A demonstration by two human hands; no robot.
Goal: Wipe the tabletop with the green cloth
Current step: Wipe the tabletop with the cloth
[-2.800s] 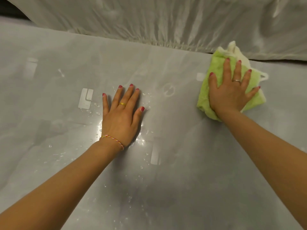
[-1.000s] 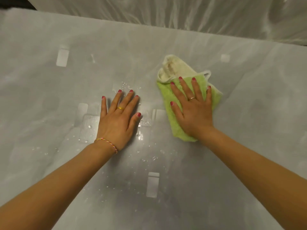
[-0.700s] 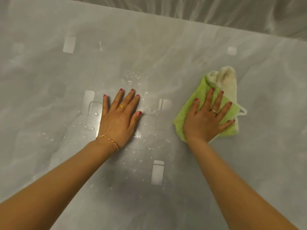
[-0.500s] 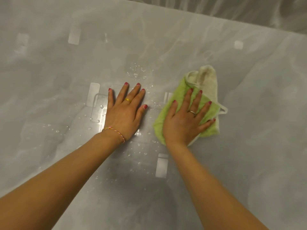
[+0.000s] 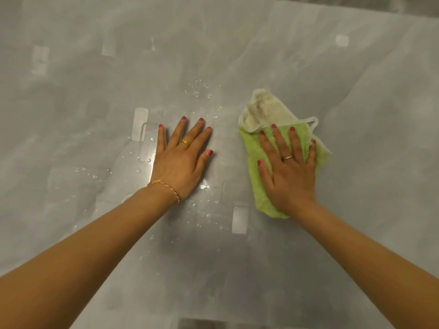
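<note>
The green cloth [image 5: 256,176] lies folded on the glossy grey tabletop [image 5: 356,138], right of centre, with a cream, stained underside turned up at its far end. My right hand [image 5: 288,172] presses flat on the cloth, fingers spread and pointing away from me. My left hand [image 5: 181,160] rests flat on the bare wet tabletop to the left of the cloth, fingers apart, holding nothing. A gap of table separates the two hands.
Water droplets [image 5: 199,91] dot the surface beyond and around my left hand. Pale light reflections [image 5: 240,219] show on the table. A crinkled plastic sheet [image 5: 403,3] runs along the far edge.
My right hand has slid the cloth back and forth across the table, now a little to the right and turned straighter than half a second ago. My left hand stays planted.
</note>
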